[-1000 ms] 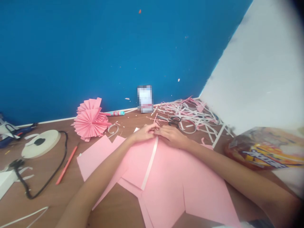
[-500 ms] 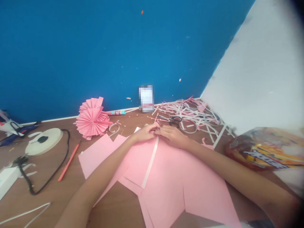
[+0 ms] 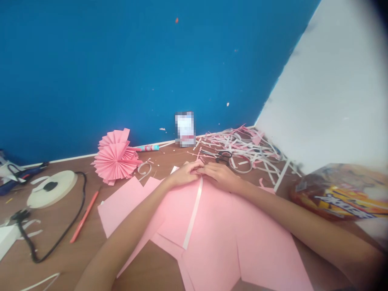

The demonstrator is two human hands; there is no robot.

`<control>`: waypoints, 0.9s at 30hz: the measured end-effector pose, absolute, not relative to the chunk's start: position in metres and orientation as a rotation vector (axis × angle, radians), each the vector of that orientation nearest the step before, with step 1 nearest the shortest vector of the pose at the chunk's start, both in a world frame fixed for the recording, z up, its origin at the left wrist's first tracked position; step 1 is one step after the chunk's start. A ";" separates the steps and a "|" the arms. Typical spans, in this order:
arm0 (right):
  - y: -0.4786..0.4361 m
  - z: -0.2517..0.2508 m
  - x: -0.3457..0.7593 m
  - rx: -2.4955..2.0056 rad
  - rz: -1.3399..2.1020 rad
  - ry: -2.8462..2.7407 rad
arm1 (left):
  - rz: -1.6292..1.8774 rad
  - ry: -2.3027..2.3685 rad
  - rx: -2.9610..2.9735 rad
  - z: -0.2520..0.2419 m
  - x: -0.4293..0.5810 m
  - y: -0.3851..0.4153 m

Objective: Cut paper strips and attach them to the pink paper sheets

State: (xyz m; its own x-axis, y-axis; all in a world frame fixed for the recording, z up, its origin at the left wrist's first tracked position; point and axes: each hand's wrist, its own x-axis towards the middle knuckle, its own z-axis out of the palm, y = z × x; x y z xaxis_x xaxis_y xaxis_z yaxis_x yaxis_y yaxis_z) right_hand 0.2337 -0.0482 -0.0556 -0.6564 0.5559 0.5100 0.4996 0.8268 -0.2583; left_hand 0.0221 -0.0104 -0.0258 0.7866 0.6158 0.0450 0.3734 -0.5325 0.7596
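My left hand (image 3: 185, 173) and my right hand (image 3: 220, 176) meet above pink paper sheets (image 3: 212, 238), their fingertips touching. Both are closed, with fingers curled in at the far end of a narrow white paper strip (image 3: 193, 216). From there the strip slants down toward me over the pink sheets. My fingers hide its far end, so the exact grip is covered. Just beyond my right hand lie black-handled scissors (image 3: 223, 157) and a curled strip loop (image 3: 241, 163).
A heap of white and pink paper strips (image 3: 242, 141) lies against the wall. A phone (image 3: 185, 129) stands upright there. Leftward are a pleated pink paper fan (image 3: 117, 159), an orange pen (image 3: 85, 216), a white round device (image 3: 53, 188) and a black cable (image 3: 81, 206). A plastic packet (image 3: 339, 194) is rightward.
The view has shifted slightly, so most things on the table appear a little lower. My hands stay together at the strip's far end, with only slight finger movement.
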 end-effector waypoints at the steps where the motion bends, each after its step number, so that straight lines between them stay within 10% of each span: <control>1: -0.048 -0.055 0.234 -0.772 0.136 -2.415 | 0.398 0.726 2.200 -0.026 0.022 -0.011; 27: -0.047 -0.054 0.234 -0.807 0.044 -2.410 | 0.489 0.699 1.815 -0.034 0.022 -0.011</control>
